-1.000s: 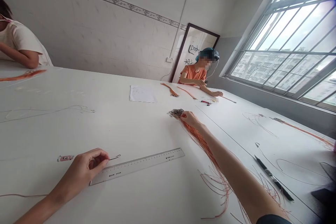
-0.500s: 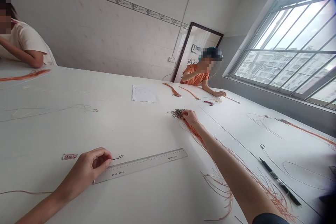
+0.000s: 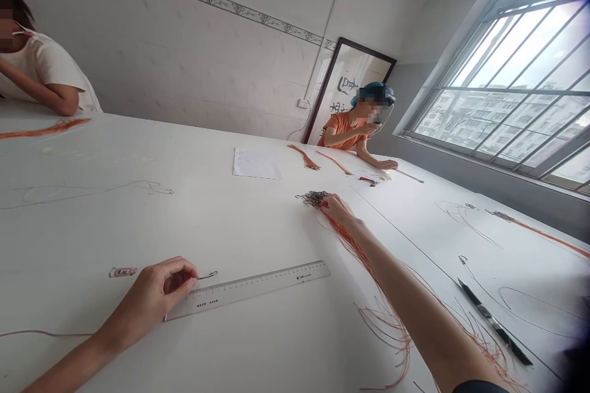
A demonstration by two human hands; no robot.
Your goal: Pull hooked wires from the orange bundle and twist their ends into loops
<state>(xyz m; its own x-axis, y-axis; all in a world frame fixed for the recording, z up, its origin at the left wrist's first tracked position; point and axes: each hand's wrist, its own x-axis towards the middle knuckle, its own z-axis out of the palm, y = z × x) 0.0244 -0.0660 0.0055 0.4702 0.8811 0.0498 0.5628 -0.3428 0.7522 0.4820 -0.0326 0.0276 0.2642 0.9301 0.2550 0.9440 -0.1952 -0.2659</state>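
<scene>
My left hand (image 3: 168, 285) pinches a small dark hook (image 3: 208, 275) at its shank, just above the left end of a clear ruler (image 3: 258, 285). An orange line (image 3: 46, 334) runs from the left edge to my left wrist. Farther off, my right hand (image 3: 336, 207) is closed at the near side of a pile of dark hooks (image 3: 314, 198), where a bundle of orange lines (image 3: 353, 241) begins. The bundle trails toward me beside and under my right forearm. What the right fingertips grip is too small to make out.
Beyond the ruler lie a paper sheet (image 3: 256, 163), more orange bundles (image 3: 304, 157) and a red tool (image 3: 368, 182). A black cutter-like tool (image 3: 495, 321) is at the right, a small label (image 3: 123, 272) at the left. Two people sit across the white table (image 3: 184, 227).
My right fingers have shifted slightly and curled more at the hook pile. The left hand stays in place. The person in orange has moved a raised hand lower from the face.
</scene>
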